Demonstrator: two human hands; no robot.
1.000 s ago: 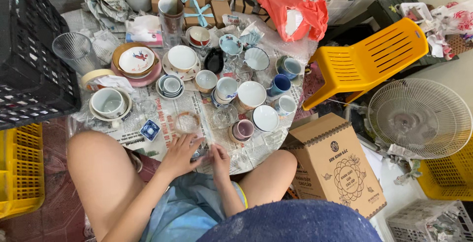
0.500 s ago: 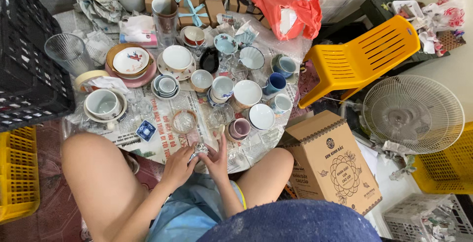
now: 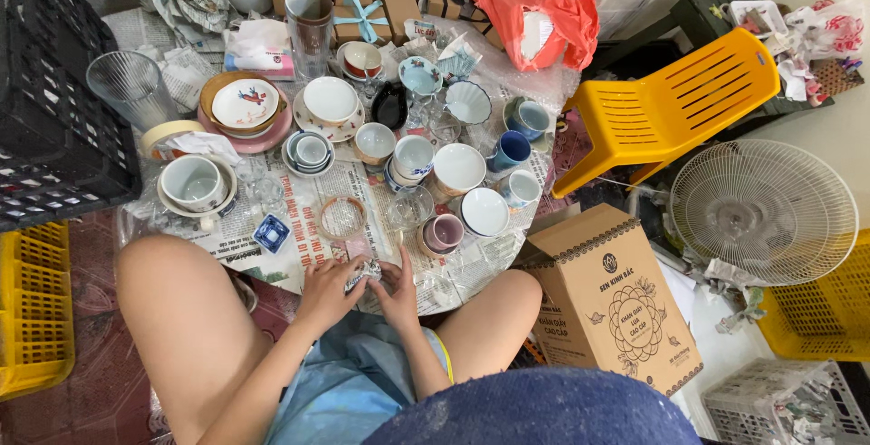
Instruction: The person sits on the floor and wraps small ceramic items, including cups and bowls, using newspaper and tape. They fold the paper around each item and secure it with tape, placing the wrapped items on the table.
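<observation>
Both the left hand (image 3: 328, 289) and right hand (image 3: 396, 293) close around a small crumpled wrapped object (image 3: 366, 273), held between them above the newspaper (image 3: 299, 250).

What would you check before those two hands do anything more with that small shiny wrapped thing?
1. Both hands on it: left hand and right hand meet around the small shiny wrapped thing: ok.
2. What is inside the wrap: cannot tell.
3. Room in front: round clear glass dish and small pink cup stand close: not ok.
4. Newspaper sheet under the hands: ok.
5. Brown cardboard box near the right knee: ok.
</observation>
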